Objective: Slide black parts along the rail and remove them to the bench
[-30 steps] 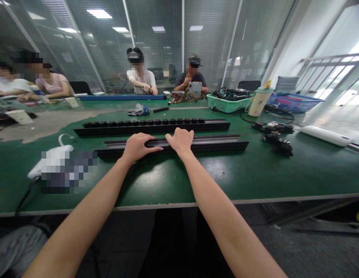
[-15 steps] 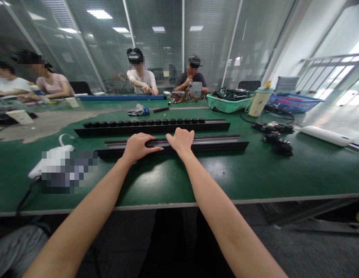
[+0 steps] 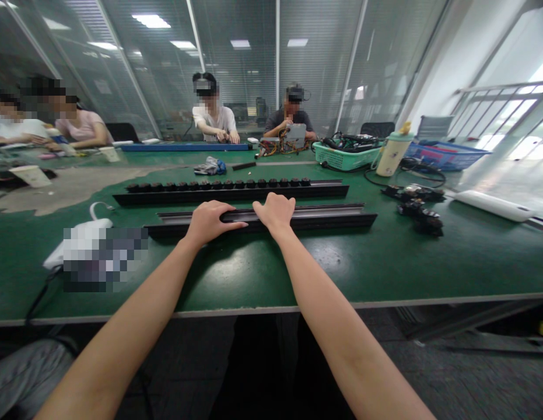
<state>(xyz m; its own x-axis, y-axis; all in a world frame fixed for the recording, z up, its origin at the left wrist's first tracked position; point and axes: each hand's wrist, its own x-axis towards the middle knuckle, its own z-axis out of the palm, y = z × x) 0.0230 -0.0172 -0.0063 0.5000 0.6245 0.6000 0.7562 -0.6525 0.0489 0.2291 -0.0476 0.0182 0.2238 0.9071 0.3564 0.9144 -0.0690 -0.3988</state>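
A: Where to log near black rail [image 3: 328, 221]?

B: Lying crosswise on green table [image 3: 236, 286], straight ahead, visible at both ends. Set nearer than far black rail [image 3: 236, 194], apart from it.

A: Left hand [image 3: 209, 221]?

B: Grasping near black rail left of middle, with thumb laid along near side and fingers reaching over toward far side. Unable to see most fingertips.

A: Right hand [image 3: 275, 211]?

B: Resting on same rail, just beside left hand but not touching it. Pointing left with thumb, folded down with fingers. Cannot tell whether clenched, gripping or merely pressing; hidden behind back of hand.

A: Step in hand?

B: Judged as steadying or pressing near black rail, with both hands close together. Looks bare along exposed channel at right. Compare far black rail: lined with dark round pieces [image 3: 228, 184], except at right end.

A: Next move?

B: Probably calls for even pressure from both hands, to avoid tipping. If lifting or sliding, should mind clearance from far black rail.
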